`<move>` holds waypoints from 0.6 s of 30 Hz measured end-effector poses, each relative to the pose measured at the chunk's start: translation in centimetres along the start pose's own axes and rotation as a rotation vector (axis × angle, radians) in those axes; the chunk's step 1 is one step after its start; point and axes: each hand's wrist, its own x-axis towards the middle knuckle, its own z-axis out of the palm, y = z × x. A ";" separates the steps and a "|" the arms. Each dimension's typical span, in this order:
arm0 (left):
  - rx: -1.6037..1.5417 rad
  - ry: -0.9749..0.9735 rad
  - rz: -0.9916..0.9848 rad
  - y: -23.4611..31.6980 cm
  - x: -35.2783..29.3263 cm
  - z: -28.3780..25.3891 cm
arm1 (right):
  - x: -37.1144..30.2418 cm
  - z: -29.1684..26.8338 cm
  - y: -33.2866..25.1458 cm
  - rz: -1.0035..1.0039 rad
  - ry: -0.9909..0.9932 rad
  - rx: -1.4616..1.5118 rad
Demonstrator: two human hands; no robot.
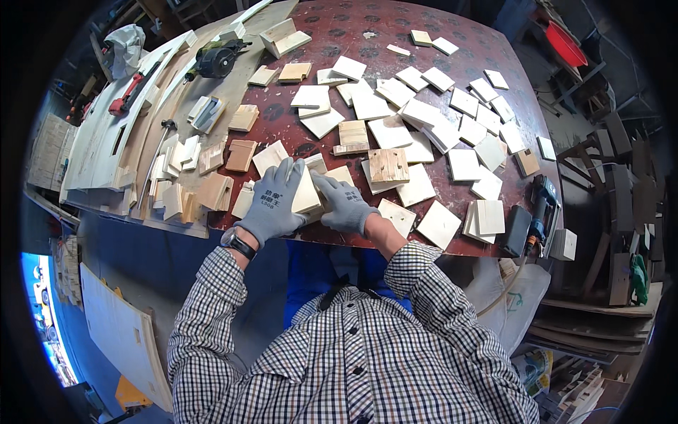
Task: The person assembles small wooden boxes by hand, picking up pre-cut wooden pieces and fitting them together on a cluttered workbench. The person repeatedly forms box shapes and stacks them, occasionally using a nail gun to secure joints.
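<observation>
A pale wooden block [306, 195] stands between my gloved hands at the near edge of the table. My left hand [274, 201], in a grey glove, grips it from the left with the fingers pointing away from me. From the other side my right hand [346, 205], gloved alike, closes in with its fingertips against the wood. The gloves hide part of the block and the fingertips' exact hold. Right behind the hands lie more wooden pieces, among them a pale square [270, 158]. A notched block [389, 166] rests on others to the right.
Many pale wooden squares [371, 104] cover the dark red table [332, 35]. A nail gun [542, 208] lies at the right edge. On the left are a hammer [167, 127], a circular saw [217, 58], a red tool [131, 93] and long boards [99, 152].
</observation>
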 end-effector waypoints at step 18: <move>0.031 -0.236 -0.028 -0.8 1.2 -0.5 | -0.1 2.7 -0.7 0.026 0.205 -0.314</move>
